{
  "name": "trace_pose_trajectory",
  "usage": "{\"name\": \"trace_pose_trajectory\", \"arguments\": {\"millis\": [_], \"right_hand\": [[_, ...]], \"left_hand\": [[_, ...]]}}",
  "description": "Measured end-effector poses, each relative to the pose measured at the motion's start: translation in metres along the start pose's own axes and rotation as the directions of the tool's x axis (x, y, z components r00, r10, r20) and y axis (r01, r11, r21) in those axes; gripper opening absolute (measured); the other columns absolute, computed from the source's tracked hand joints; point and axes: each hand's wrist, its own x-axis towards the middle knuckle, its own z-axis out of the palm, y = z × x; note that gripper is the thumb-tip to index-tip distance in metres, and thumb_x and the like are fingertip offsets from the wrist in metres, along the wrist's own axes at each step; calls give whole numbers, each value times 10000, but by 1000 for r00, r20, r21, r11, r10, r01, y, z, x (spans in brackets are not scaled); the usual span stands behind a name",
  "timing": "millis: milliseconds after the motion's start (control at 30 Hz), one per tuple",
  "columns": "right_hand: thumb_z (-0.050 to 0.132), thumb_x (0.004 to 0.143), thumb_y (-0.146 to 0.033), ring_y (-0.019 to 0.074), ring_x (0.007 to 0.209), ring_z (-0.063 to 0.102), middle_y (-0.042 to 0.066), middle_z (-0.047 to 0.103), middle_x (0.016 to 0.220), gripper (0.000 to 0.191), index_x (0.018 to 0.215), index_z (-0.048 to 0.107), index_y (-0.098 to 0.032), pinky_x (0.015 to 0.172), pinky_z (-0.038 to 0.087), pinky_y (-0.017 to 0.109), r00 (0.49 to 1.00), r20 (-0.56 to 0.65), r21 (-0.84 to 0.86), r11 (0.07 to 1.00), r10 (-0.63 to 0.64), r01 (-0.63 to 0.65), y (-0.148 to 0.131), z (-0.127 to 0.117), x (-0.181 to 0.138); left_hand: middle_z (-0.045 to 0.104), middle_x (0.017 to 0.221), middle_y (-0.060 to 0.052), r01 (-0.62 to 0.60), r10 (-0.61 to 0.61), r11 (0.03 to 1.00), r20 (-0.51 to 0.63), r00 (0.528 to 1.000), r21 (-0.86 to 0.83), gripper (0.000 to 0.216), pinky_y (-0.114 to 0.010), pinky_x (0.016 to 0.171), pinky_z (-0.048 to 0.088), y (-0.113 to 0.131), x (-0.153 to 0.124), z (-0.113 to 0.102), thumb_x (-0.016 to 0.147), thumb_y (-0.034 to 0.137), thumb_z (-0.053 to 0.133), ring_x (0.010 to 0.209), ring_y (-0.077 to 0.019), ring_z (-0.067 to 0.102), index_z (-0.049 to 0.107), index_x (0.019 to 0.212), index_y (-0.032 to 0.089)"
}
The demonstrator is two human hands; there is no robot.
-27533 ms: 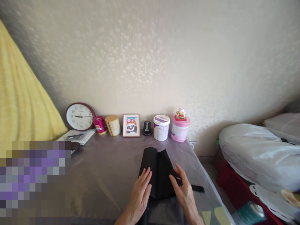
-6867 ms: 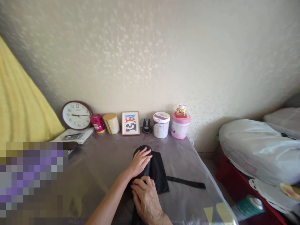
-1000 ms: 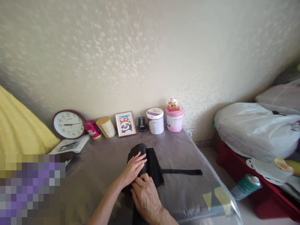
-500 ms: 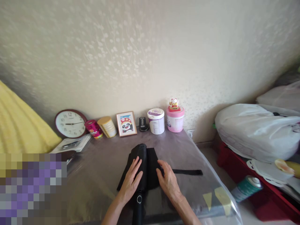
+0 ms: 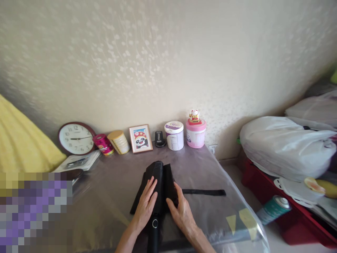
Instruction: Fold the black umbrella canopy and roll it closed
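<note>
Here, both hands press the black umbrella.

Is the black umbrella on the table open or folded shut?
Folded shut: the umbrella lies flat under both hands, its strap trailing loose.

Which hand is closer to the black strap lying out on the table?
Right. The right hand rests on the umbrella just beside the strap's near end; the left hand lies farther left.

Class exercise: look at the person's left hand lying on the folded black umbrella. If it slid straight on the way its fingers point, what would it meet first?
The left hand points up along the black umbrella. Past its far tip, the first thing is probably the panda picture frame, though depth is hard to judge.
</note>
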Motion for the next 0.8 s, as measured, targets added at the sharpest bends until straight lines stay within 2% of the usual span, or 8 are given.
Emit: {"name": "trace_pose_trajectory", "arguments": {"millis": [200,467,800], "right_hand": [[472,817,-182,209,1121,556,108,584,1218,481,1293,400,-163,945,476,366,995,65,-58,995,-74,78,-6,10,-12],[425,815,-118,191,978,611,83,631,1061,400,1208,467,-176,863,519,341,989,3,-83,986,-147,147,-9,19,-9],[435,783,-41,184,861,585,64,611,915,403,1147,539,-180,786,521,317,968,113,-112,965,-224,237,-23,22,-2]], "left_hand": [[216,1502,65,0,0,1000,-8,1000,-22,442,-421,1138,136,-4,0,1,919,412,342,1391,-193,114,342,1358,357],[209,1505,56,4,-4,1000,-10,1000,-20,443,-426,1138,131,-8,-1,2,923,401,346,1392,-182,110,333,1363,346],[221,1504,18,9,-11,992,-15,1000,-127,438,-437,1134,134,-6,-1,-2,924,403,332,1387,-182,132,371,1350,310]]}}
